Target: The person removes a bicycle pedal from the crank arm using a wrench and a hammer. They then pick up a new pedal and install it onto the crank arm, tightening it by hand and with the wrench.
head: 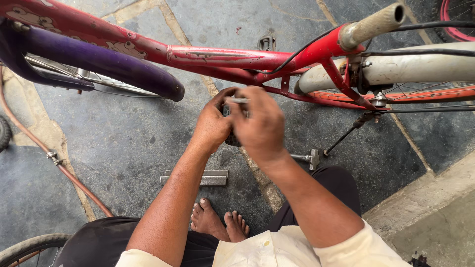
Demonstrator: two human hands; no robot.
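One small dark part [231, 139], mostly hidden, is gripped between both hands below one red bicycle frame [217, 58]: left hand [212, 123] fingers closed, right hand [260, 126] fingers pinching one thin metal tool [238, 100]. One grey metal bar [200, 177] lies on stone floor [123, 148], open room leftward.

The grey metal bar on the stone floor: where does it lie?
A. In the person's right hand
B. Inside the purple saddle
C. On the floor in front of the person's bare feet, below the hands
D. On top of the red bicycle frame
C. The grey metal bar lies flat on the stone floor, just beyond the bare feet and below the left hand and the right hand.
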